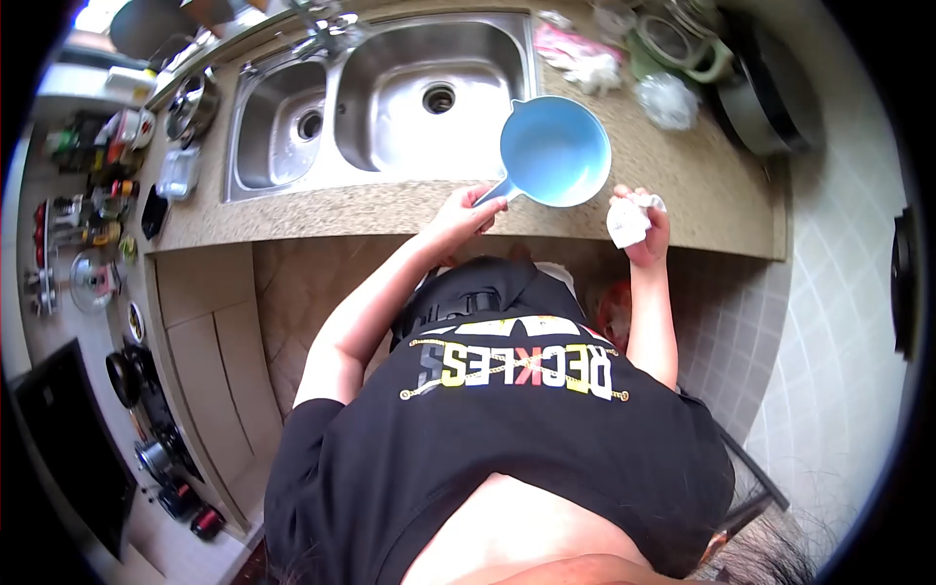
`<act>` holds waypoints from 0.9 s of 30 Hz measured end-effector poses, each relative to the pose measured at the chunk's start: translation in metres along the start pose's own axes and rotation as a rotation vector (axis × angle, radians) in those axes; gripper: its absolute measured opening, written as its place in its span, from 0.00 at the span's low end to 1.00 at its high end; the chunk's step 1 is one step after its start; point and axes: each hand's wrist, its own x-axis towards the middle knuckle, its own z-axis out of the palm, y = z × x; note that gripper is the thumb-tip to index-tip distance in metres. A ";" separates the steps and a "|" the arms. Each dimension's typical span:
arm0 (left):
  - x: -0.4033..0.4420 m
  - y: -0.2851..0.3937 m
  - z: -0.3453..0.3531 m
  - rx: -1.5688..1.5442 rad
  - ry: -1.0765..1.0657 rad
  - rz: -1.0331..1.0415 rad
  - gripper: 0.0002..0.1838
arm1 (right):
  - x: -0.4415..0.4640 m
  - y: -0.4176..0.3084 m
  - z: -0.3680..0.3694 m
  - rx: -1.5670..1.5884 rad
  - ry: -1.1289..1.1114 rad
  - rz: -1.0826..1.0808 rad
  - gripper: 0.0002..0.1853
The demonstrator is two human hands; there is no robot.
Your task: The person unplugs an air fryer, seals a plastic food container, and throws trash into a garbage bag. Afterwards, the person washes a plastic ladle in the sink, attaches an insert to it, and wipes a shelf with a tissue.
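My left hand (466, 216) is closed round the short handle of a light blue water dipper (554, 154). The dipper's round bowl faces up, over the counter's front edge, just right of the double sink; no contents show inside. To the right of the dipper, my right hand (651, 234) is raised, its fingers closed on a crumpled white cloth (629, 222). A small gap separates the cloth from the dipper's rim.
A double steel sink (429, 93) with a faucet (327, 34) is set in the speckled counter (721, 195). At the back right are a clear plastic bag (668, 100), pink-and-white cloth (585, 60) and a large pot (770, 93). Clear containers (178, 173) stand left.
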 end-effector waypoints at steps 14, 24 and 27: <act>0.101 -0.035 0.057 0.103 0.091 0.044 0.21 | -0.025 -0.035 -0.024 0.111 0.003 -0.010 0.14; -0.011 -0.064 -0.045 -0.140 0.532 0.062 0.17 | 0.049 0.060 0.036 -0.041 -0.043 0.137 0.15; -0.075 -0.085 -0.088 -0.227 0.727 0.049 0.16 | 0.067 0.114 0.066 -0.051 -0.121 0.297 0.18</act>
